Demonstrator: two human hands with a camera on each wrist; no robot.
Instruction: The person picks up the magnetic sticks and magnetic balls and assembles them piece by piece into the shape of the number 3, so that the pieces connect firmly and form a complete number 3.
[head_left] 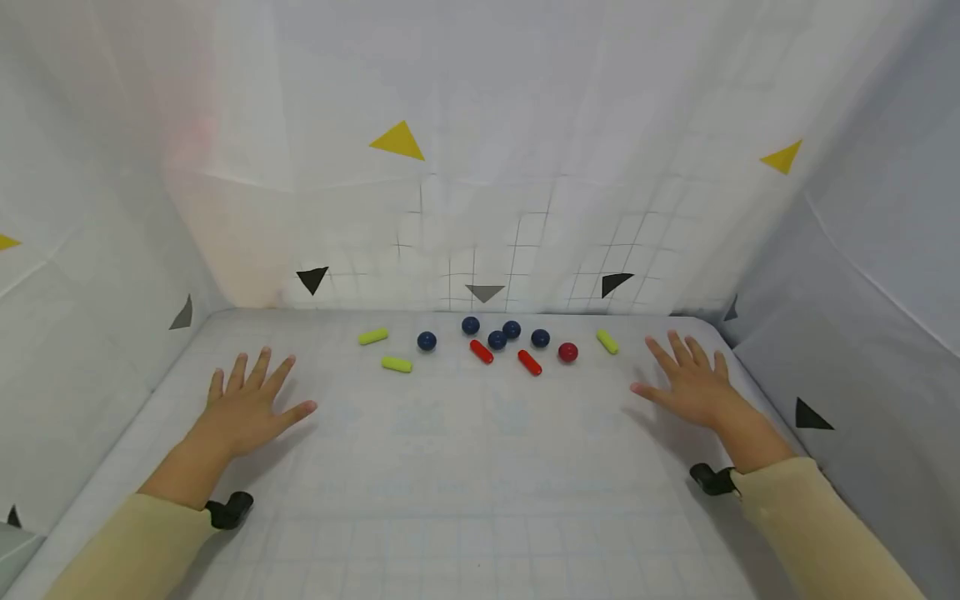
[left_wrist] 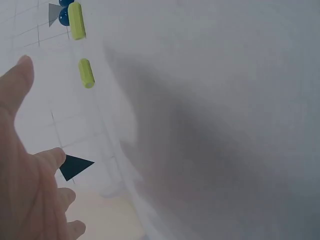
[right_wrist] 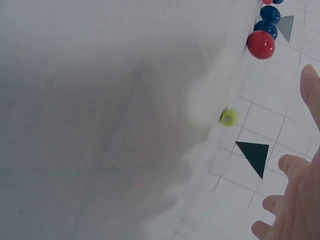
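- White walls (head_left: 525, 83) stand round our white table (head_left: 480, 475).
- Our left hand (head_left: 243, 415) has fingers spread apart.
- Our right hand (head_left: 696, 392) has fingers spread apart too.
- Two green sticks (head_left: 397, 364) lie nearest our left hand.
- One green stick (head_left: 607, 342) lies near our right hand.
- Between them we see five blue balls (head_left: 427, 341), two red sticks (head_left: 529, 362) and a red ball (head_left: 567, 352).

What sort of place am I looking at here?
Probably a makeshift filming or test booth: pale sheeting stands round three sides of the white work surface, and yellow triangles and black triangles dot it like markers.
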